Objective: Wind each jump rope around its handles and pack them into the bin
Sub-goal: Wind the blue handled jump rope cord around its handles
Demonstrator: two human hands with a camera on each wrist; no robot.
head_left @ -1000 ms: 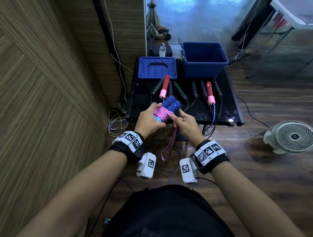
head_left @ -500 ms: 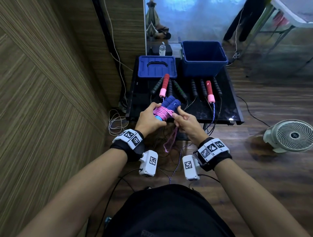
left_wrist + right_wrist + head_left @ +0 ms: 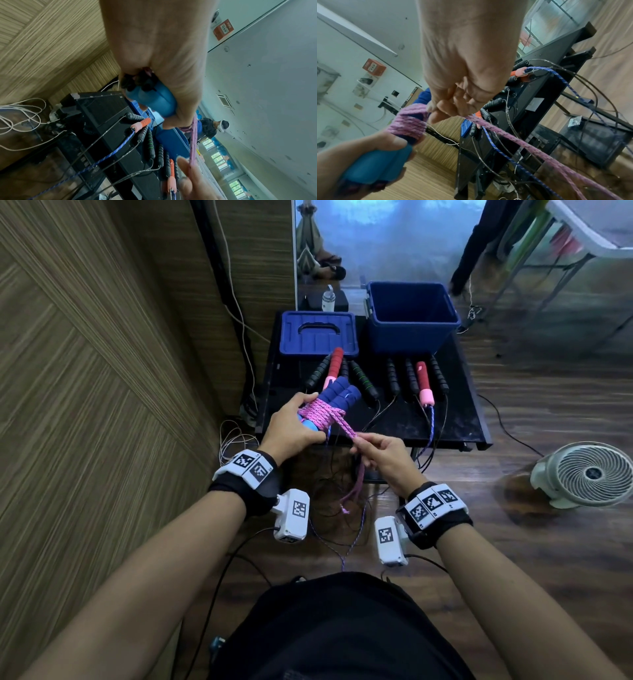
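My left hand (image 3: 294,428) grips a pair of blue foam handles (image 3: 339,393), held side by side, with pink rope (image 3: 320,416) coiled round their middle. In the left wrist view the handles' light blue ends (image 3: 154,100) show under the curled fingers. My right hand (image 3: 371,446) pinches the loose doubled pink rope (image 3: 513,136) just right of the coil, and its tail hangs toward the floor. The open blue bin (image 3: 411,316) stands at the table's back right. Its blue lid (image 3: 318,333) lies to the left.
Several other jump ropes lie on the black table (image 3: 455,419): black handles (image 3: 392,378), red and pink handles (image 3: 424,383), a green-striped one (image 3: 363,380). Their cords hang over the front edge. A small fan (image 3: 589,474) sits on the floor at right. A wood-panelled wall is on the left.
My right hand has drawn back toward me and to the right, pulling the loose pink rope out taut from the coil. The left hand holds the handles in about the same place.
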